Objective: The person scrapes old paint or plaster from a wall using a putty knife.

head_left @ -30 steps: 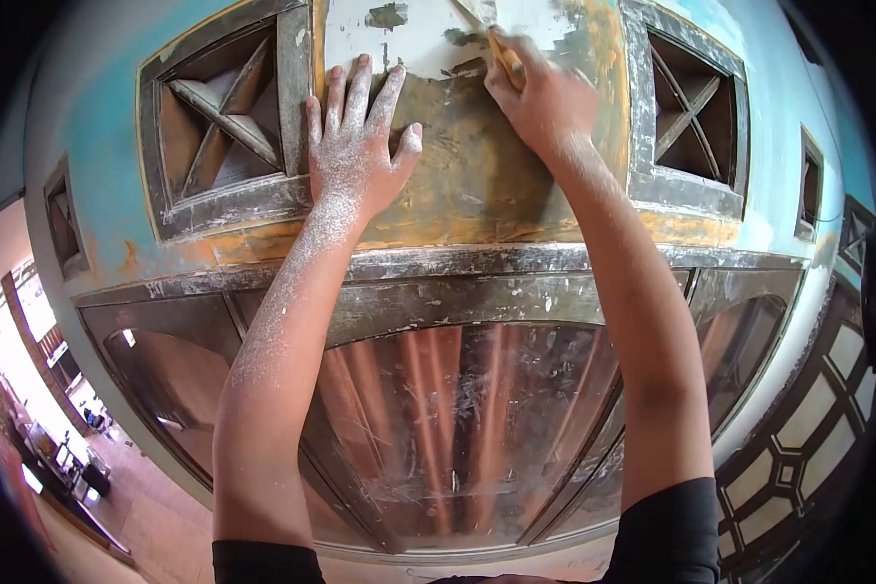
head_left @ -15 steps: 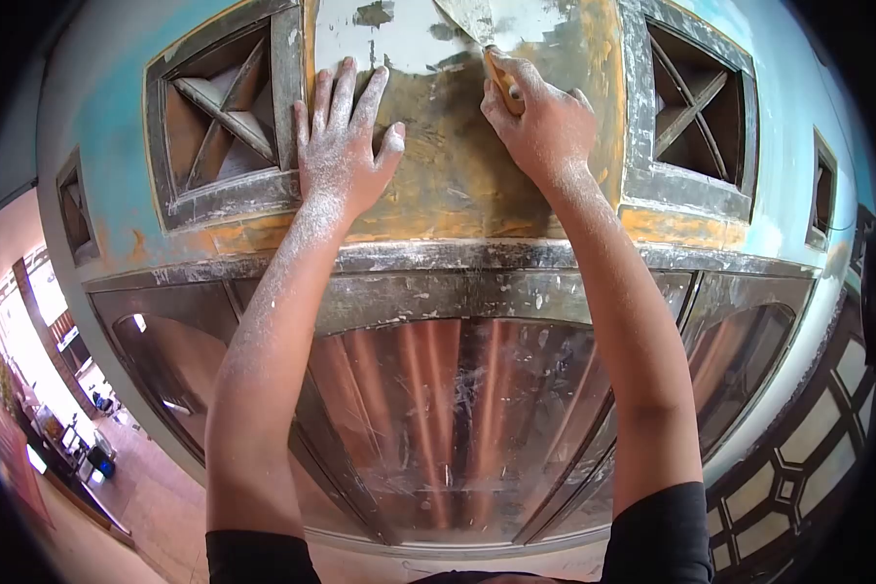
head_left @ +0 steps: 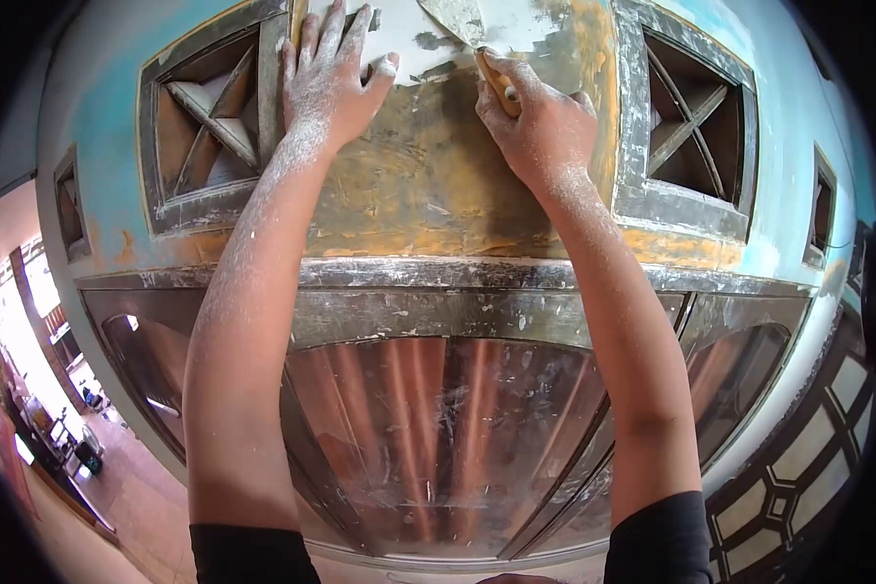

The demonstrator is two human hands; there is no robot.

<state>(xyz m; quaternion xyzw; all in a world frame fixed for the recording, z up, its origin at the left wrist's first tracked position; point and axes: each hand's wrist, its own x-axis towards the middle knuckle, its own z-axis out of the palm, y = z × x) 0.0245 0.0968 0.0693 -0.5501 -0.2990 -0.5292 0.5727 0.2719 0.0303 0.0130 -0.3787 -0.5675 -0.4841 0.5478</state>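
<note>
My right hand [head_left: 545,122] is wrapped round the wooden handle of a putty knife [head_left: 455,19], whose metal blade points up and left over the white patch at the top of the wall panel [head_left: 438,180]. White dust coats both forearms. Fingers apart, my left hand [head_left: 331,83] lies against the panel's upper left, its fingertips over the edge of the white coating [head_left: 414,49]. Below the white, the panel surface is brown and orange with scraped streaks.
Square vents with crossed bars sit left [head_left: 209,117] and right [head_left: 691,117] of the panel. Beneath runs a worn wooden frame [head_left: 438,274] above arched glass [head_left: 448,438]. A patterned grille [head_left: 779,496] stands at lower right, an opening with a tiled floor [head_left: 136,487] at lower left.
My left hand has moved up and slightly left along the panel. The putty knife has shifted a little left with my right hand. The wall appears slightly lower in view.
</note>
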